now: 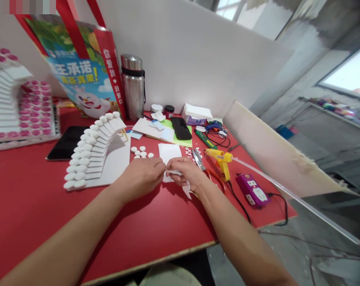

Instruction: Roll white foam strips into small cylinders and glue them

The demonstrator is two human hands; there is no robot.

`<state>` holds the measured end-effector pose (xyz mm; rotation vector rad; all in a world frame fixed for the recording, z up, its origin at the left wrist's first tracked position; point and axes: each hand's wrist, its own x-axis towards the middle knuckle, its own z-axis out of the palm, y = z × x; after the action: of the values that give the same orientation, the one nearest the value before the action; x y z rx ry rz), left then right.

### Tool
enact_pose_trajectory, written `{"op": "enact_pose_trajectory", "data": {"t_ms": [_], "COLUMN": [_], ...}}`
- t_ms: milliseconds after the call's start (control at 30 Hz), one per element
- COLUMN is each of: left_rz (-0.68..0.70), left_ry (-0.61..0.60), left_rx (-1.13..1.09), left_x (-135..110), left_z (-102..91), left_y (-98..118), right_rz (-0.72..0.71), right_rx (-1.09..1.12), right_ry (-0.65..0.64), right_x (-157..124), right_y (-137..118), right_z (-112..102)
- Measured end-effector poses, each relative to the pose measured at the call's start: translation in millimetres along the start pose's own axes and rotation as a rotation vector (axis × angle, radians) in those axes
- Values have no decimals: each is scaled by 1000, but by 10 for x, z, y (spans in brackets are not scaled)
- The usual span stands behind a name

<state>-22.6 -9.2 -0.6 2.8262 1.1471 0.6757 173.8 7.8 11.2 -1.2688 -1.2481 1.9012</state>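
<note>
My left hand [146, 172] and my right hand [184, 171] meet fingertip to fingertip over the red table. Crumpled white tissue [186, 190] is gripped in my right hand, with a loose end hanging below. My left fingers are pinched together at the same spot; what lies between them is too small to make out. Under the hands lies a white paper sheet [169, 150]. Several white round pieces [142, 149] rest just beyond my left hand. Left of them stands a white curved staircase model [98, 159], its outer edge lined with similar pieces.
Scissors [198, 159], a yellow glue gun [220, 156] with a long clear stick, and a purple box [252, 190] with a cord lie right. Behind are a phone [180, 128], a steel flask [132, 87] and a bag [87, 79]. A pink-and-white model [33, 107] stands far left.
</note>
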Motion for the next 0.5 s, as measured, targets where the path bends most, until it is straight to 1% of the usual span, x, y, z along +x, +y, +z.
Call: {"op": "enact_pose_trajectory", "data": {"t_ms": [67,100,200,267,300,367,433,500], "left_rz": [-119,-203,-473,-581,-608,-632,-637,-629], "left_ry": [-25,-46,-165,-239,-261,-281,-290,-308], "left_rx": [-246,-395,-874,-1096,-1162,-1227,-1242,-1211], "left_x": [6,10,30,48,54,57,46,31], "left_z": [-23,-40,-80,-79,-70,-40,-11,4], "left_y": [7,11,32,49,54,55,47,36], "right_rz": [-75,-121,-285,-378,-416,-477,-524,-544], "right_rx": [-82,-125,-252,-371,-441,-584,-713,-816], "right_ry": [37,41,53,77,93,119,124,107], "right_x": [-20,-32,-64,-79,-85,-98,-109,-116], "right_y": [-1,-3,-1,8,13,23,30,33], "right_z": [11,11,-7,-23,-28,-32,-29,-25]}}
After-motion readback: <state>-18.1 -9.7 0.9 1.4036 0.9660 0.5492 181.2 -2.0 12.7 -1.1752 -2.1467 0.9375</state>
